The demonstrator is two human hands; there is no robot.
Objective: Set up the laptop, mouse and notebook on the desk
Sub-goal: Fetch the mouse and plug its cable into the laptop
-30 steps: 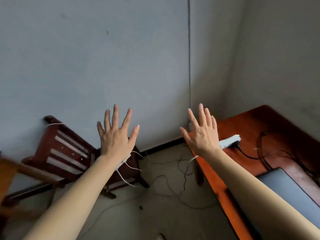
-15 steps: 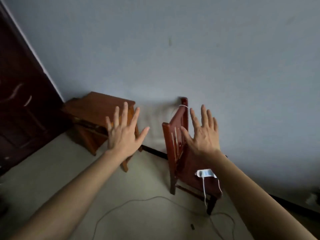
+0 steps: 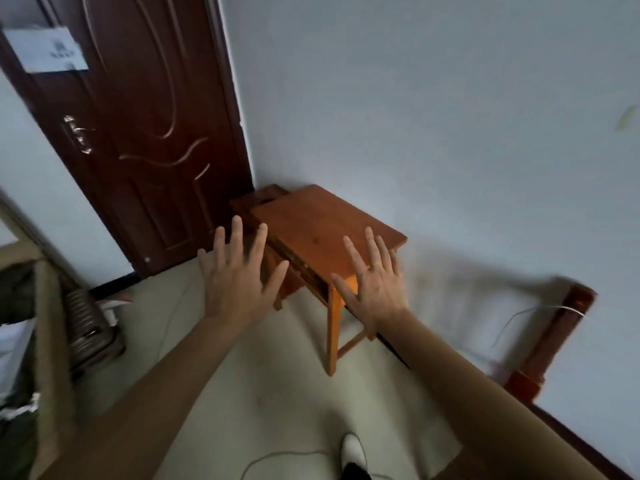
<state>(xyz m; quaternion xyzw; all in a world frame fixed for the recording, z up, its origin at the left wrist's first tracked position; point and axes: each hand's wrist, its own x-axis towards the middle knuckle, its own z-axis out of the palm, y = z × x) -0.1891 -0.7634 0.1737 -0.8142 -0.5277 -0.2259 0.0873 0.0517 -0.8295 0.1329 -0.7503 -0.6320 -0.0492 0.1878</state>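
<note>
A small brown wooden desk [image 3: 311, 223] stands against the pale wall beside a dark door. Its top is bare. My left hand [image 3: 237, 271] is stretched out in front of me with fingers spread, holding nothing, over the desk's near left corner. My right hand [image 3: 372, 278] is raised the same way, fingers apart and empty, over the desk's near right part. No laptop, mouse or notebook is in view.
A dark brown door [image 3: 138, 133] with a paper sign [image 3: 46, 48] stands at the left. A red-brown chair [image 3: 550, 334] is at the right wall. A cardboard box [image 3: 45, 341] and a ribbed item [image 3: 86, 330] sit at the left. A cable [image 3: 277, 457] lies on the floor near my white shoe [image 3: 353, 448].
The view has swung left: the red desk with the laptop left the frame, then the chair moved to the right edge, and the small desk and door came in. Both hands stayed raised and spread.
</note>
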